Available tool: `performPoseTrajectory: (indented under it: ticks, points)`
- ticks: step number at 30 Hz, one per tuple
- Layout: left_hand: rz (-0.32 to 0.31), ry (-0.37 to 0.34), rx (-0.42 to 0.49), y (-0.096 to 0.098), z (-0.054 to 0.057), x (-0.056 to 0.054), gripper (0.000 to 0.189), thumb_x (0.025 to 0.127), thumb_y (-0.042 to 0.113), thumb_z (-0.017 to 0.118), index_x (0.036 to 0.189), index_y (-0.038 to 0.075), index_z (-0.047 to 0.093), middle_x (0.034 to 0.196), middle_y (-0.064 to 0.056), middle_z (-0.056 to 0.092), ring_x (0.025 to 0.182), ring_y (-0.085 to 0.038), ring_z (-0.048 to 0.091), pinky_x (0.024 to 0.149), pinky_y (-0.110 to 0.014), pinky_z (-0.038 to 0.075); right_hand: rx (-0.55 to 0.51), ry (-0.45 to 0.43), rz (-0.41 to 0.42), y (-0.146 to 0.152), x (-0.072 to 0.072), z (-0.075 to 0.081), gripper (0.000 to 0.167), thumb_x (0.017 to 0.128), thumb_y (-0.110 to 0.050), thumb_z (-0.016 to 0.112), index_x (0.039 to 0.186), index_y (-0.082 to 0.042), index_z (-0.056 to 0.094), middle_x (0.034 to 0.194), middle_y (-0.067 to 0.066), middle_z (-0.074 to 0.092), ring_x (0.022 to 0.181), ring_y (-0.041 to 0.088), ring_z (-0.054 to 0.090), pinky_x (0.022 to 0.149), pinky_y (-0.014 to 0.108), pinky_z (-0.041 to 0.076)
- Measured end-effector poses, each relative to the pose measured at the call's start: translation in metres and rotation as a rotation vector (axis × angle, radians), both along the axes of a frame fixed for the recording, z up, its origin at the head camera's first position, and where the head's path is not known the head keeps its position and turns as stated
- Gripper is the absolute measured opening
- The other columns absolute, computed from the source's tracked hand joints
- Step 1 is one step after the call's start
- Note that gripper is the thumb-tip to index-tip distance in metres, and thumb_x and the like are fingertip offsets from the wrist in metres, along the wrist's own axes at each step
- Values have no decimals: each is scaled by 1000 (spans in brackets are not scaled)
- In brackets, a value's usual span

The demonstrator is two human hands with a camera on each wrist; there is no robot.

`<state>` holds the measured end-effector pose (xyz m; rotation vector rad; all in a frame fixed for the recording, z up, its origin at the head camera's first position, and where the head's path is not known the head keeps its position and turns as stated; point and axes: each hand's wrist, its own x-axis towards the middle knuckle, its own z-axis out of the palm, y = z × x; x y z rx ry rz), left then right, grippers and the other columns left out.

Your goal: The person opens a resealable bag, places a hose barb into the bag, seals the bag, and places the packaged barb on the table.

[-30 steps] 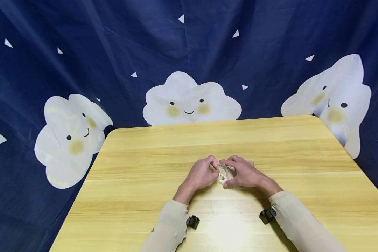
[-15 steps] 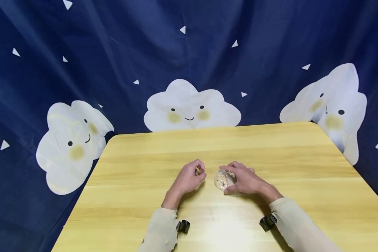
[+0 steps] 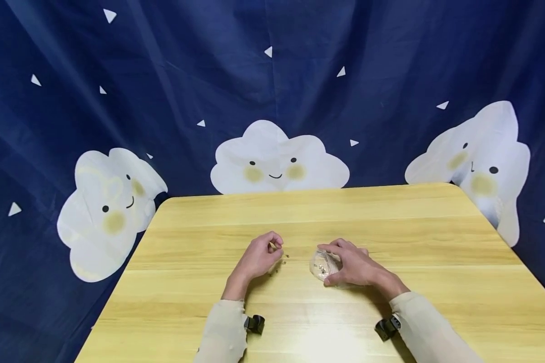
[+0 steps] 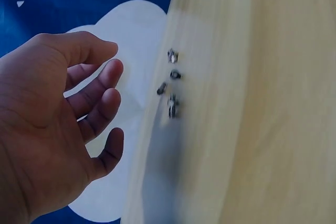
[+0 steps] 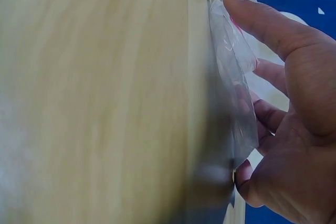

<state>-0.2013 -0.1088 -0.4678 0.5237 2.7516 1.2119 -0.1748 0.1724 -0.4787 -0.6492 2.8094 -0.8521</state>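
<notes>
glare whitens the near tabletop (image 3: 329, 338); both wrist views look dimmer.

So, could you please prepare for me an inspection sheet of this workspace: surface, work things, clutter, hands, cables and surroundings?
Surface: wooden table, reflecting light brightly in its nearer part.
Work things: clear plastic bag with small pieces inside; several small metal parts loose on the table, beside the left hand.
Clutter: nothing seen.
Left hand: fingers loosely curled, nothing seen in it.
Right hand: holds the bag.
Cables: nothing seen.
Surroundings: dark blue curtain with white clouds and small triangles, behind the table.
</notes>
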Motion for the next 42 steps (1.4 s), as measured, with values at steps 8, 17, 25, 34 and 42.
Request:
performPoseTrajectory:
  ticks: [8, 17, 25, 34, 42]
  points:
    - [-35, -33, -20, -5, -4, -3, 19, 91, 13, 63, 109, 11, 63, 96, 5, 64, 83, -10, 56, 78, -27, 48, -1, -15, -2, 1, 0, 0, 87, 64, -46, 86, 141, -29, 49, 127, -3, 53, 109, 14, 51, 85, 41, 32]
    - [-17, -50, -59, -9, -10, -5, 30, 88, 6, 59, 117, 14, 63, 110, 3, 67, 100, -15, 59, 91, -36, 49, 2, -37, -10, 1, -2, 2, 87, 64, -43, 86, 141, -30, 49, 128, -3, 53, 110, 16, 51, 89, 47, 33]
    - [20, -31, -92, -9, -16, -7, 27, 88, 5, 61, 112, 16, 65, 106, 5, 69, 96, -14, 59, 87, -33, 49, 0, -83, -12, 1, -2, 4, 87, 65, -43, 86, 142, -29, 48, 131, -1, 51, 111, 18, 51, 95, 54, 34]
    - [98, 5, -101, -2, -15, -9, 15, 84, 6, 70, 94, 17, 69, 89, 7, 70, 82, -10, 59, 77, -28, 50, -1, -82, -15, 2, -3, 5, 86, 66, -44, 85, 142, -29, 48, 130, -1, 51, 110, 18, 50, 94, 57, 34]
    - [112, 90, -157, 1, -13, -9, 13, 82, 5, 73, 83, 18, 70, 77, 8, 68, 69, -4, 58, 67, -20, 49, -4, -81, -13, 2, -3, 4, 86, 65, -43, 86, 142, -29, 48, 129, -1, 52, 108, 18, 51, 94, 59, 35]
